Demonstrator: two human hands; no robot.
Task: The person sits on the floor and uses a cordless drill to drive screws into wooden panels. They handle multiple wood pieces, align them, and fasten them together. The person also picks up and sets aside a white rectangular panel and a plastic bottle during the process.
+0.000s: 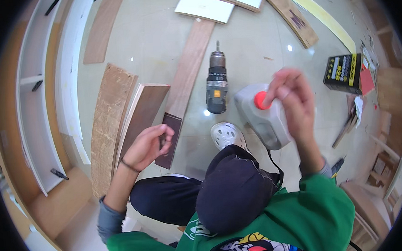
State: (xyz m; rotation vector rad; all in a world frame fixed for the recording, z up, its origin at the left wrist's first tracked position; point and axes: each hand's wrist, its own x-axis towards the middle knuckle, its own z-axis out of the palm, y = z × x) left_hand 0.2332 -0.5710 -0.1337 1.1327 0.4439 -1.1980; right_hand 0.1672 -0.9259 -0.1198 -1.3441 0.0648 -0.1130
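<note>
Right hand [295, 98] is raised beside the pale jug [273, 133], fingers bent; the jug's red cap [259, 101] lies at nine o'clock from that hand, right at the fingertips. Left hand [146, 146] is near the dark end of a board [192, 67], fingers curled inward, thumb close to them. Blur and angle considered, whether either hand pinches anything, or the right touches the cap, cannot be told. Drill [216, 86] lies at ten o'clock from the jug, bit toward twelve. Black tin [339, 75] sits at two o'clock from the right hand.
</note>
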